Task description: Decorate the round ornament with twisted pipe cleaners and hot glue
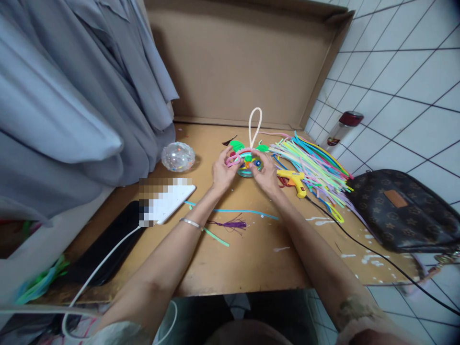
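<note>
A round, colourful craft ornament [247, 154] rests on the table between my hands. Green leaf shapes [236, 145] stick out at its top, and a white pipe-cleaner loop [255, 125] stands up from it. My left hand [224, 171] is closed at its left side, with a pink loop [233, 160] at the fingertips; whether that loop is fixed to the ornament I cannot tell. On the opposite side my right hand [266, 173] grips the ornament, fingers over the top edge and thumb on the front. Fingers partly hide the ornament's middle.
Right of my hands lie a yellow glue gun [295, 181] with a black cord and a pile of pipe cleaners [316, 165]. A brown patterned bag [406, 211] sits at the right edge. Leftward are a transparent ball [178, 157] and a white phone [172, 203]. A purple tassel [233, 224] lies in front.
</note>
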`<action>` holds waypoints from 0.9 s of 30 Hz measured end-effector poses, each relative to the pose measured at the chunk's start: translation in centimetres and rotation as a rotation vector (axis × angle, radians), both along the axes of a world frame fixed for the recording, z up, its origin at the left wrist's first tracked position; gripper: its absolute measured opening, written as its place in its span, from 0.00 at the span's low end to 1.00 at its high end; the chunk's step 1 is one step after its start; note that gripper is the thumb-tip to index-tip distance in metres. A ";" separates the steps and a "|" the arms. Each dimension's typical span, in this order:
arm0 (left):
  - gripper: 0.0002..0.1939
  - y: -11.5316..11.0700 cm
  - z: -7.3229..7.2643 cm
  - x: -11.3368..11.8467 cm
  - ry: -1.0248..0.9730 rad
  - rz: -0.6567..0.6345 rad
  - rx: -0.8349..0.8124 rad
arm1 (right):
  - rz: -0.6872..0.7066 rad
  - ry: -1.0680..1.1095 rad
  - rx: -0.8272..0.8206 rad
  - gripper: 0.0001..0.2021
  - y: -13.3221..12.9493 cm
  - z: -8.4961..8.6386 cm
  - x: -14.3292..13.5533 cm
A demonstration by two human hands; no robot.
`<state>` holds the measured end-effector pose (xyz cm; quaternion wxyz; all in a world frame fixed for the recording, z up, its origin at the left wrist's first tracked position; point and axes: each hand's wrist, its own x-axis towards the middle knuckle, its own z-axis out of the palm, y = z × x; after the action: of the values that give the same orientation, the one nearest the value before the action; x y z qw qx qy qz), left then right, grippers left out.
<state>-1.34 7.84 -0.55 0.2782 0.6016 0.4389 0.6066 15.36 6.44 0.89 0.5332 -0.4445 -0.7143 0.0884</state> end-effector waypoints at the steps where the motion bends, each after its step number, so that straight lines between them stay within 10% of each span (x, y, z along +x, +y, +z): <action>1: 0.30 0.1 0.0 0.0 0.021 -0.026 0.009 | 0.015 -0.004 -0.006 0.16 0.0 0.0 -0.1; 8: 0.31 0.8 0.5 -0.8 0.272 -0.154 -0.047 | 0.037 -0.075 -0.097 0.20 -2.1 1.6 0.5; 17: 0.27 0.5 0.9 -0.6 0.267 -0.097 -0.059 | -0.037 -0.955 -0.439 0.09 -12.4 0.5 1.6; 27: 0.28 0.6 0.8 -1.4 0.158 -0.072 -0.080 | -0.287 -0.489 -0.233 0.09 -17.3 1.2 9.0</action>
<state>-2.73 8.40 0.24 0.2882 0.6513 0.4612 0.5291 24.38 -10.81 2.13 0.2981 -0.6071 -0.7364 -0.0160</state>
